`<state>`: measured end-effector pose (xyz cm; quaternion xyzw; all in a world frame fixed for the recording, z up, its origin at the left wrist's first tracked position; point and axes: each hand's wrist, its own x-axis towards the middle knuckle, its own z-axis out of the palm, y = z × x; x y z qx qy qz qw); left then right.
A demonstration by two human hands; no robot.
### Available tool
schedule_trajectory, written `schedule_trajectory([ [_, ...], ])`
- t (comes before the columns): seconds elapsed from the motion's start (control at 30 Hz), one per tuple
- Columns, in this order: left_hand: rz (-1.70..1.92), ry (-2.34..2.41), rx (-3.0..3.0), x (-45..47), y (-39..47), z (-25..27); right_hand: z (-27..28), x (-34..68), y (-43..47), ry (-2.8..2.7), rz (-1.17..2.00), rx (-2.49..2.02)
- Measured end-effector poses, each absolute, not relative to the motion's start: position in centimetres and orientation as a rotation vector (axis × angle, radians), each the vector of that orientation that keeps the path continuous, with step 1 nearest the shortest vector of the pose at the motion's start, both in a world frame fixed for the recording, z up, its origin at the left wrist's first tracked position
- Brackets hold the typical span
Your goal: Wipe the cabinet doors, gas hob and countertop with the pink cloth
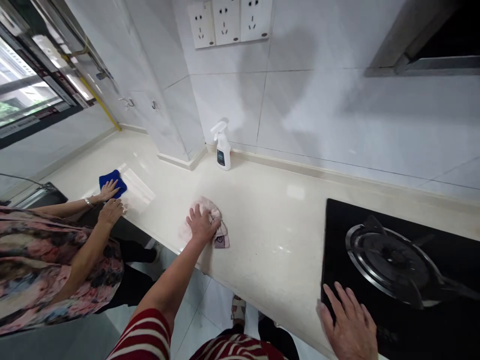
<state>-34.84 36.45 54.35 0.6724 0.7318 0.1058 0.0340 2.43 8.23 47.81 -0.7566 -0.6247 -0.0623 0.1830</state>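
Observation:
My left hand (202, 225) lies with its fingers spread on a crumpled pale pink cloth (221, 240), pressing it against the cream countertop (270, 245). Part of the cloth is hidden under the palm; a darker patterned corner sticks out on the right. At the lower right, my right hand (350, 322) rests flat, fingers extended, over the front left edge of the black gas hob (337, 240). Nothing is in it. A white spray bottle (224, 152) with a dark label stands upright by the wall, beyond the cloth.
On the left, a co-worker in a floral top (56, 270) has one hand on a blue cloth (119, 186). Wall sockets (225, 22) sit above the bottle. The hob's burner (390, 260) is to the right, below a range hood (438, 62). A tiled pillar (150, 75) juts out.

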Motion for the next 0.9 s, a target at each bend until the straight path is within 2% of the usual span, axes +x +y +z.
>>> schedule_trajectory([
  [0.17,0.302,1.879,2.309,-27.9,36.9,54.3,48.0,2.3,8.4,-1.771,-0.215,-2.145],
  [0.33,0.319,1.146,2.611,-21.4,26.2,51.9,47.8,2.3,8.5,-1.787,-0.259,-2.149],
  [0.47,0.297,0.822,2.665,-23.9,19.5,51.1,47.8,2.3,8.8,-1.803,-0.305,-2.155],
  [0.57,0.339,0.980,2.698,-28.7,19.4,51.5,48.0,2.1,9.1,-1.796,-0.297,-2.178],
  [0.7,0.385,1.384,2.715,-32.6,23.3,52.1,48.7,1.9,9.5,-1.790,-0.274,-2.205],
  [0.9,0.517,1.520,2.668,-25.9,31.3,52.2,48.9,1.9,10.0,-1.794,-0.254,-2.212],
])
